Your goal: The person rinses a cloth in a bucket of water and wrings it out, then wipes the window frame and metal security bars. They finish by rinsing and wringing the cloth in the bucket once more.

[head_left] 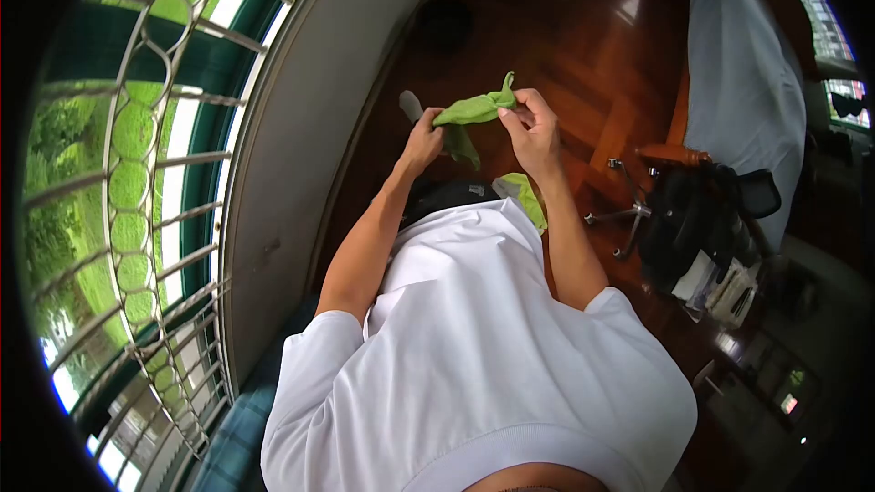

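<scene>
A light green cloth [474, 111] is stretched between my two hands, bunched along its length. My left hand [423, 142] grips its left end with the fingers closed, and a darker green part hangs below. At the other end my right hand [532, 130] pinches the cloth between thumb and fingers, with a small twisted tip sticking up beyond it. A whitish rounded thing [410, 106] shows just past my left hand. Under my right forearm, beside my white shirt [474, 310], lies a yellow-green piece of fabric [522, 199].
On the left, a barred window [146, 191] is set in a pale wall [319, 100]. Reddish wooden floor [565, 46] stretches ahead. To the right are a wheeled chair base [633, 211], a black bag [688, 228], papers [720, 287] and a grey-blue drape [743, 82].
</scene>
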The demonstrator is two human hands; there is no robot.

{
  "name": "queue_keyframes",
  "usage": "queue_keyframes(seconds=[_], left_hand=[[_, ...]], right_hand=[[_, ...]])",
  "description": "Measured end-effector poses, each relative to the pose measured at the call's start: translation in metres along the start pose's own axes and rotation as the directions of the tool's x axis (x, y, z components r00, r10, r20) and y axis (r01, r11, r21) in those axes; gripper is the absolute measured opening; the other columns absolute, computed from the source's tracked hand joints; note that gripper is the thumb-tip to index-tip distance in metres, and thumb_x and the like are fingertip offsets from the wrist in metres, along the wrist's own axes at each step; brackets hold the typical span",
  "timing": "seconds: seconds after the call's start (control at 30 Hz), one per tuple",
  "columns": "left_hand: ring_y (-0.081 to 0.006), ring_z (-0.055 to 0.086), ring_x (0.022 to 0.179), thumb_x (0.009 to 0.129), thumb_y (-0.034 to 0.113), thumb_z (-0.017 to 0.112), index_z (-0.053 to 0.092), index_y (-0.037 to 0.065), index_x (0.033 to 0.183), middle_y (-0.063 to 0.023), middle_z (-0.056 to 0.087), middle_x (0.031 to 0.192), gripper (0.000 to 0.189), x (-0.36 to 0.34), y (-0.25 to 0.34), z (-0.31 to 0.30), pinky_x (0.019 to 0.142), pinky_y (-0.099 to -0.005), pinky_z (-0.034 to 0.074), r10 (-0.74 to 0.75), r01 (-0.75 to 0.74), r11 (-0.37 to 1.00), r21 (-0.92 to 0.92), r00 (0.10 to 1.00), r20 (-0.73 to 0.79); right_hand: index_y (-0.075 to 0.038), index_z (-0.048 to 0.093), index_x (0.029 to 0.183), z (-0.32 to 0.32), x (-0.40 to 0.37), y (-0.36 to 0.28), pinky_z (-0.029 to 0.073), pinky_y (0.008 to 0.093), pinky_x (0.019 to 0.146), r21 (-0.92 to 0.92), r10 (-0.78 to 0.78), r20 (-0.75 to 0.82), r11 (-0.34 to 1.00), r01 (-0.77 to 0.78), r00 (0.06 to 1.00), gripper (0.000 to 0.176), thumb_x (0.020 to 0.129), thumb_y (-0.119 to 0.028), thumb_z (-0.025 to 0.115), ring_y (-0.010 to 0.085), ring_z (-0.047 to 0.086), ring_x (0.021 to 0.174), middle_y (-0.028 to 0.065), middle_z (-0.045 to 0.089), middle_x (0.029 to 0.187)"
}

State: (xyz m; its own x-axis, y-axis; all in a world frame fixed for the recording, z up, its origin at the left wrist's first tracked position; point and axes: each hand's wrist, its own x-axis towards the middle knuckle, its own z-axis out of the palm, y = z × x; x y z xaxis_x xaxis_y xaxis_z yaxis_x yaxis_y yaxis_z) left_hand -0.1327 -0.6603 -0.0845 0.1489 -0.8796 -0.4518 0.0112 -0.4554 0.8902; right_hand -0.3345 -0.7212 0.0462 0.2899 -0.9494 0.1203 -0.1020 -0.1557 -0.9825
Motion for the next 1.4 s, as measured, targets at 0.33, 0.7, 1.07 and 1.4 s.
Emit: queue_keyframes(seconds=[0.33,0.7,1.07,1.4], left_hand=[[-0.0219,0.072,0.095,0.093,0.007,0.069,0.058,-0.002,0.129,-0.0133,0.070,0.109,0.039,0.293,0.060,-0.029,0.078,-0.0346,0.060,-0.187,0.181,0.980,-0.084,0.979,-0.082],[-0.0412,0.067,0.115,0.086,0.016,0.075,0.060,0.008,0.132,-0.0216,0.070,0.122,0.049,0.618,-0.151,-0.010,0.096,-0.0462,0.054,0.067,-0.009,0.813,0.583,0.995,-0.078],[-0.0430,0.060,0.126,0.091,0.034,0.066,0.042,0.005,0.153,-0.0280,0.064,0.130,0.073,0.711,-0.416,-0.008,0.107,-0.0489,0.048,0.464,-0.154,0.061,0.986,0.879,0.108],[-0.0426,0.060,0.104,0.092,0.012,0.053,0.064,-0.006,0.103,-0.0240,0.062,0.102,0.024,0.629,-0.206,0.004,0.093,-0.0477,0.049,0.041,0.063,0.901,0.430,0.973,-0.228]], right_hand=[[-0.004,0.070,0.108,0.054,0.228,0.157,0.057,0.0428,0.078,-0.425,0.235,-0.005,0.879,-0.215,0.972,0.019,0.090,-0.009,0.070,0.0329,0.071,0.090,0.0115,0.068,0.105],[-0.002,0.071,0.118,0.064,0.357,0.439,0.056,0.0449,0.089,-0.445,0.587,0.020,0.730,-0.518,0.809,0.028,0.095,-0.017,0.065,0.0354,0.070,0.102,0.0167,0.071,0.108],[-0.002,0.071,0.119,0.095,0.394,0.581,0.055,0.0320,0.088,-0.302,0.802,0.344,0.588,-0.751,0.489,0.025,0.099,-0.013,0.061,0.0227,0.073,0.100,0.0124,0.076,0.108],[-0.010,0.034,0.160,0.123,0.407,0.656,0.047,0.0418,0.106,0.533,0.933,0.361,-0.207,-0.820,-0.001,0.071,0.105,-0.051,0.052,0.0318,0.040,0.145,0.0140,0.037,0.163]])
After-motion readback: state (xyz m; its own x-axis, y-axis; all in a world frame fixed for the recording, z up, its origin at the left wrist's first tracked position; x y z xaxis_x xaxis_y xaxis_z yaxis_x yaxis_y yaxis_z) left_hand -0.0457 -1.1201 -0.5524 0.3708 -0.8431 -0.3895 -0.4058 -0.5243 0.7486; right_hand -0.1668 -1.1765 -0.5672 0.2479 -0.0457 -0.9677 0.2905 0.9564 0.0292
